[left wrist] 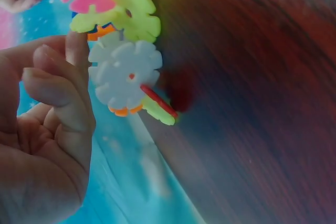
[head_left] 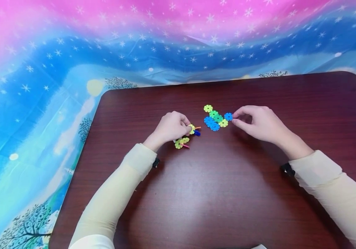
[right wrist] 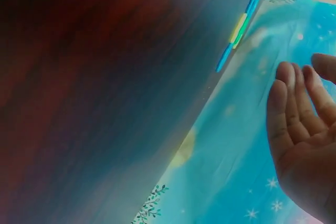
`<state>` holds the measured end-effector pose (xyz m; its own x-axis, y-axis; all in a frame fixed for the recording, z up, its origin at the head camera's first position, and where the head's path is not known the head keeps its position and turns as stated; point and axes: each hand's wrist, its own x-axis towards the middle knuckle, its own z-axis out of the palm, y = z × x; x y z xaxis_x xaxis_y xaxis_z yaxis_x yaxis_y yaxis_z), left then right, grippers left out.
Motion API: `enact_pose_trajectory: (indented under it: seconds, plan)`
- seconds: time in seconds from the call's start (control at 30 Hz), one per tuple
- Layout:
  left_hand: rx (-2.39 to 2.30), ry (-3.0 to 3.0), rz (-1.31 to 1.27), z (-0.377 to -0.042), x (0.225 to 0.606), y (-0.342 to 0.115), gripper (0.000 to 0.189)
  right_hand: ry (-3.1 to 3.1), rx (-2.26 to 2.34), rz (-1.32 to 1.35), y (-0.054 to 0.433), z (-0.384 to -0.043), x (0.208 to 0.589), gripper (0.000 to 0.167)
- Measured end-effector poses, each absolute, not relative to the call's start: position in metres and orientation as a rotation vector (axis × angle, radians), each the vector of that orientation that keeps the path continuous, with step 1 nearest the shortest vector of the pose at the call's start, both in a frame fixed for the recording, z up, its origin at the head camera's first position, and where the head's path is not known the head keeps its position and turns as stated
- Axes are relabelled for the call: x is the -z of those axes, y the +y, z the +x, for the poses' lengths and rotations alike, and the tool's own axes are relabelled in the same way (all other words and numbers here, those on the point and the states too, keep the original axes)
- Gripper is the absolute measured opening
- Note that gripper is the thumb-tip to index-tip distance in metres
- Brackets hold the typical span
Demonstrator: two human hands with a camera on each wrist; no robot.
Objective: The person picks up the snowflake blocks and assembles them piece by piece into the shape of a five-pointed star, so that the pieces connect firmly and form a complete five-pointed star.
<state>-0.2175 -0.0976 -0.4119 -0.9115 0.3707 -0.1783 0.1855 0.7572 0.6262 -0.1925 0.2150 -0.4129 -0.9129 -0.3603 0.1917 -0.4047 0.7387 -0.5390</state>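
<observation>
While left hand [head_left: 171,127] pinches cluster of slotted discs [left wrist: 126,77] over table [head_left: 178,207], right hand [head_left: 260,122] has fingertips beside blue disc [head_left: 228,116] at end of flat disc set [head_left: 217,118]; cannot tell if gripping. Cluster probably light, stiff, smooth; joints may loosen. Hold by rim.

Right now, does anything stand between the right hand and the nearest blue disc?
Nothing visible does: in the head view, the right hand reaches to the edge of the blue disc; the green discs lie beyond.
</observation>
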Motion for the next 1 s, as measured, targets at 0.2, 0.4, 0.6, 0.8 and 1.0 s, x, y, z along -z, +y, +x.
enact_pose_trajectory:
  seconds: [0.2,0.4,0.6,0.8,1.0]
  plan:
    - [-0.761,2.754,0.429,-0.217,0.413,-0.097,0.015,-3.024,-0.668,0.700,0.216,-0.208,0.419,0.026]
    - [-0.669,2.815,0.494,-0.216,0.412,-0.099,0.021,-3.154,-0.451,0.766,0.213,-0.222,0.424,0.038]
    - [-0.690,2.852,0.537,-0.216,0.409,-0.100,0.017,-3.181,-0.360,0.838,0.208,-0.231,0.424,0.045]
    - [-0.680,2.869,0.582,-0.218,0.401,-0.091,0.017,-3.225,-0.398,0.824,0.209,-0.235,0.425,0.034]
    - [-0.479,2.927,0.692,-0.222,0.400,-0.071,0.017,-3.310,-0.501,0.776,0.213,-0.234,0.423,0.029]
